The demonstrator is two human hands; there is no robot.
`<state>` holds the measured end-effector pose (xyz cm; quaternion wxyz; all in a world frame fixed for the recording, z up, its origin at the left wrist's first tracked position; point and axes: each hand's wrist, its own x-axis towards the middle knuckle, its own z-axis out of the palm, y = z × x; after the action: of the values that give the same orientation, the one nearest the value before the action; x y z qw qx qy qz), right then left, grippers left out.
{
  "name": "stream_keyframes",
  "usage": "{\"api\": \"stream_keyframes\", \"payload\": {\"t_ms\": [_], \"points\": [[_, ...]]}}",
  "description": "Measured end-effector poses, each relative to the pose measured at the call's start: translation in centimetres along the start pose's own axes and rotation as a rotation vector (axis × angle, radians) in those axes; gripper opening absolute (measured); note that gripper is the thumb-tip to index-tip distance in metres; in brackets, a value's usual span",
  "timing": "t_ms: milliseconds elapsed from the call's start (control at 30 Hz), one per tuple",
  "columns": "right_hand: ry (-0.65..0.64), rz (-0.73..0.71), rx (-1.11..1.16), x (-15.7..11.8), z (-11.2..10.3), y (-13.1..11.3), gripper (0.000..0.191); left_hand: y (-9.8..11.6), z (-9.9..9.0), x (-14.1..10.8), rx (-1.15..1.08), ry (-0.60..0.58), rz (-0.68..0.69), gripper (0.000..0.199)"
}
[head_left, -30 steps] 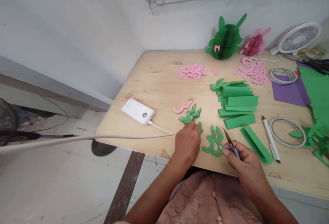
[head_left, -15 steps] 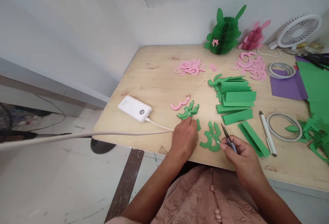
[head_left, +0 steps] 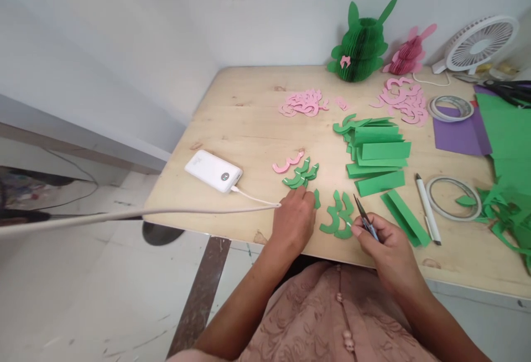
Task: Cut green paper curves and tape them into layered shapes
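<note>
My left hand (head_left: pixel 293 219) is closed, its fingertips down at the front end of a cluster of green paper cutouts (head_left: pixel 302 174) marked with short white strips. One green cutout (head_left: pixel 317 199) pokes out beside its fingers. What lies under the fingers is hidden. My right hand (head_left: pixel 384 240) is wrapped round small scissors (head_left: pixel 366 220), dark pointed blades up and to the left. A tiny white strip shows at its thumb tip, over the edge of scalloped green cutouts (head_left: pixel 332 219) lying flat between the hands. Behind the left hand lies a pink scalloped cutout (head_left: pixel 287 163).
Folded green strips (head_left: pixel 384 154), a white pen (head_left: pixel 428 210) and tape rolls (head_left: pixel 453 198) lie right. Pink cutouts (head_left: pixel 305 103), a green paper figure (head_left: pixel 360 46) and a fan (head_left: pixel 479 46) stand farther back. A power bank (head_left: pixel 213 171) trails its cable left.
The view has shifted slightly, so everything on the table sits a little higher and farther left. Both hands keep nearly the same pose, the right one still gripping the small scissors.
</note>
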<state>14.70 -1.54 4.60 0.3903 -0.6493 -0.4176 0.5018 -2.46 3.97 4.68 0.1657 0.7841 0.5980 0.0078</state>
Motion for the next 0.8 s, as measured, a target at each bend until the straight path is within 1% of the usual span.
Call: {"api": "stream_keyframes", "payload": {"t_ms": [267, 433, 533, 600, 667, 733, 800], "points": [[-0.01, -0.001, -0.002, -0.16, -0.01, -0.18, 0.017, 0.09, -0.18, -0.03, -0.02, -0.009, 0.0, 0.007], [-0.003, -0.006, -0.009, -0.15, 0.07, -0.49, 0.017, 0.0, 0.12, -0.01, -0.047, 0.027, 0.016, 0.009], [0.003, -0.008, -0.009, -0.14, 0.14, -0.63, 0.017, -0.1, 0.45, -0.02, -0.09, 0.032, 0.0, 0.013], [0.001, -0.004, -0.003, -0.15, 0.14, -0.65, 0.018, -0.18, 0.67, -0.06, -0.147, 0.034, -0.018, 0.017], [0.001, 0.002, 0.005, -0.16, 0.11, -0.66, 0.018, -0.27, 0.79, -0.15, -0.241, 0.046, -0.033, 0.025], [-0.005, 0.009, 0.012, -0.13, 0.08, -0.72, 0.017, -0.35, 0.71, -0.26, -0.374, 0.059, -0.04, 0.035], [-0.016, 0.012, 0.017, -0.04, 0.07, -0.86, 0.016, -0.39, 0.45, -0.39, -0.519, 0.064, -0.034, 0.04]]}}
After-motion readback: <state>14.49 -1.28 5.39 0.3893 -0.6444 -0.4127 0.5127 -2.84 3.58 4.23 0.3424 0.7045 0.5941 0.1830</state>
